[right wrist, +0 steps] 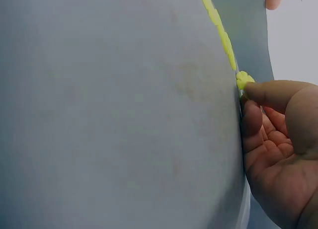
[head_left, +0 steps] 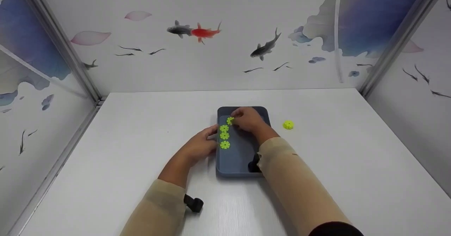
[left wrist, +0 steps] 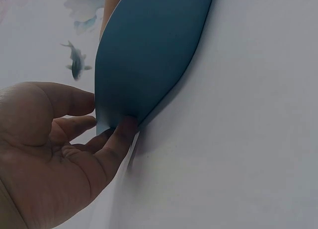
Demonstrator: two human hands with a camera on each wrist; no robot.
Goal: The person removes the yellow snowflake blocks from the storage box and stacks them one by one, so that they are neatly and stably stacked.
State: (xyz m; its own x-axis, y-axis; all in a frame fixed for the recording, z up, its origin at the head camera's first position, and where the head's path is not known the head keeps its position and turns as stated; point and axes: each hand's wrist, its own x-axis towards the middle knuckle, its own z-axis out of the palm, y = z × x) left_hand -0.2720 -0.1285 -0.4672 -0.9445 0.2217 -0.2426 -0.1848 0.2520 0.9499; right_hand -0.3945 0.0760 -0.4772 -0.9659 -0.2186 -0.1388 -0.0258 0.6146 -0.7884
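A shallow grey-blue tray lies on the white table. My left hand is at its left side, with fingertips against the outer wall in the left wrist view. My right hand is over the far part of the tray. Between thumb and fingers it pinches a yellow-green snowflake building disc, low over the tray floor. Three more snowflake discs lie in a row along the tray's left wall, just nearer than the pinched one. Another snowflake disc lies on the table to the right of the tray.
The white table is enclosed at the back and sides by panels printed with fish and leaves. Metal posts stand at the back corners. A black wrist mount sticks out from the left sleeve.
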